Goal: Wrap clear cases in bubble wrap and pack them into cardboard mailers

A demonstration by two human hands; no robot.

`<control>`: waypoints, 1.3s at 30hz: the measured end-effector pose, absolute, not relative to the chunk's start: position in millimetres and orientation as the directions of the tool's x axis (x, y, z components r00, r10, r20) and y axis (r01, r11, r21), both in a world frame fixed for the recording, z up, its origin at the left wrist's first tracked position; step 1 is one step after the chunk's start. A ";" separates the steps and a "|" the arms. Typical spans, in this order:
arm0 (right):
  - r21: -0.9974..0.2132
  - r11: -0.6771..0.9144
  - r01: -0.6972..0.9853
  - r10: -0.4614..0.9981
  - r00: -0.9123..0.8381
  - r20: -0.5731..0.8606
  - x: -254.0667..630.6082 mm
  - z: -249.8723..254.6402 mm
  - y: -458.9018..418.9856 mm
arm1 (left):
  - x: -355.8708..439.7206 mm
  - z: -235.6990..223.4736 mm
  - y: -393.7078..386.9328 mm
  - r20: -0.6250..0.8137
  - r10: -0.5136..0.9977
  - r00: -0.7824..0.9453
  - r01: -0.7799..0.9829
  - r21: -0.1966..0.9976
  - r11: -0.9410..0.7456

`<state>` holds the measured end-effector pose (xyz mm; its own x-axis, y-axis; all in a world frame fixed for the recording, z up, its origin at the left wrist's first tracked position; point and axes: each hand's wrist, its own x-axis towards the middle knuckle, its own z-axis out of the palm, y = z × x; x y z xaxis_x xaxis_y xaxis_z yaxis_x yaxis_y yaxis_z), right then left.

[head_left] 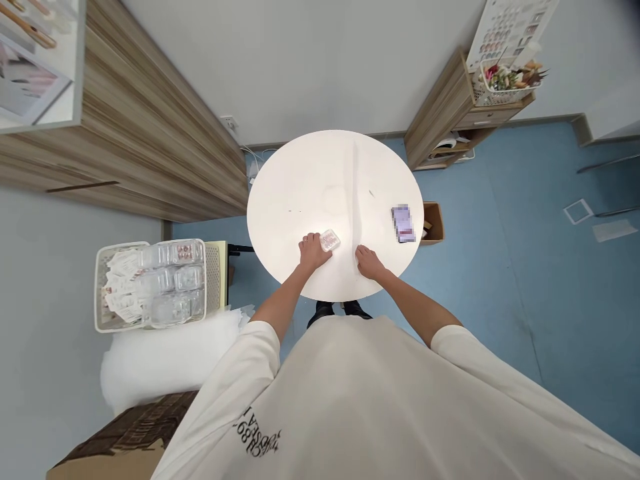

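Note:
A small clear plastic box with pinkish contents lies on the round white table. My left hand grips it at its left side, thumb along the near edge. A strip of translucent plastic wrap runs from the table's far edge toward me. My right hand is at the near end of this strip, fingers curled over its right edge. The fingertips are small in the picture, but they seem closed on the wrap.
On the table's right lies a blurred purple item. A white basket of clear boxes and cards stands at left, above a white roll of wrap and a cardboard box. An open brown box sits beyond the table's right edge.

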<state>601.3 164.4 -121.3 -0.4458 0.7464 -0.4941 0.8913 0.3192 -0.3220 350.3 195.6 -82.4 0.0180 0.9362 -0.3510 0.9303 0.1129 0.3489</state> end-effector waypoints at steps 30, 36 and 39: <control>-0.291 0.504 0.813 0.705 -0.582 -0.406 609.1 -136.5 111.2 | 416.4 -131.8 205.9 -0.472 0.789 0.392 0.898 0.381 -0.219; -0.236 0.385 0.892 0.800 -0.450 -0.397 628.8 -133.5 107.9 | 427.8 -138.6 198.9 -0.414 0.838 0.356 0.918 0.323 -0.231; -0.221 0.370 0.902 0.809 -0.430 -0.402 629.7 -134.4 112.5 | 431.8 -138.1 193.3 -0.399 0.854 0.334 0.928 0.300 -0.222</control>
